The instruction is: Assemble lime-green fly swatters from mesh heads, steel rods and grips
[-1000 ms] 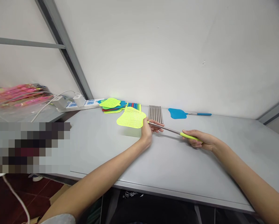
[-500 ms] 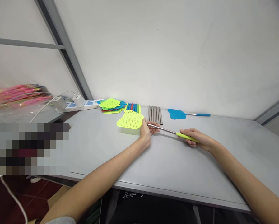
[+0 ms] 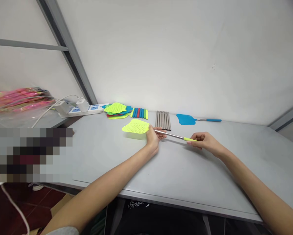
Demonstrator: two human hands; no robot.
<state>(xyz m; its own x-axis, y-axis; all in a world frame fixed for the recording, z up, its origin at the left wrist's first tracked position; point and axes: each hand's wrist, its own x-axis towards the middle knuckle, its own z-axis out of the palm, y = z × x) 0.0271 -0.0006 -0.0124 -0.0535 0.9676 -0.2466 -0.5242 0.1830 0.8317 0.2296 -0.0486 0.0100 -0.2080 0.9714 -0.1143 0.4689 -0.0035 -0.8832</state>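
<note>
A yellow-green fly swatter (image 3: 136, 126) with a perforated head and a metal rod hangs just above the grey table (image 3: 180, 176). My left hand (image 3: 154, 136) is closed around it where the head meets the rod. On the right, my right hand (image 3: 200, 141) pinches its yellow-green grip, covering much of it. Behind my left hand several metal tubes (image 3: 163, 120) lie side by side. To their left are several coloured handles (image 3: 139, 113) in a row and a stack of swatter heads (image 3: 115, 108). A blue swatter (image 3: 186, 119) with a blue handle lies at the back right.
A white power strip (image 3: 87, 110) with plugged-in chargers and cables lies at the back left. Beyond it is a plastic bag of pink items (image 3: 21, 101). A pixelated patch covers the left edge. The wall (image 3: 175, 58) borders the table's back.
The swatter head has tilted flatter. My right hand has shifted its hold on the grip, from wrapped fingers to a pinch slightly nearer the rod. My left hand has hardly moved.
</note>
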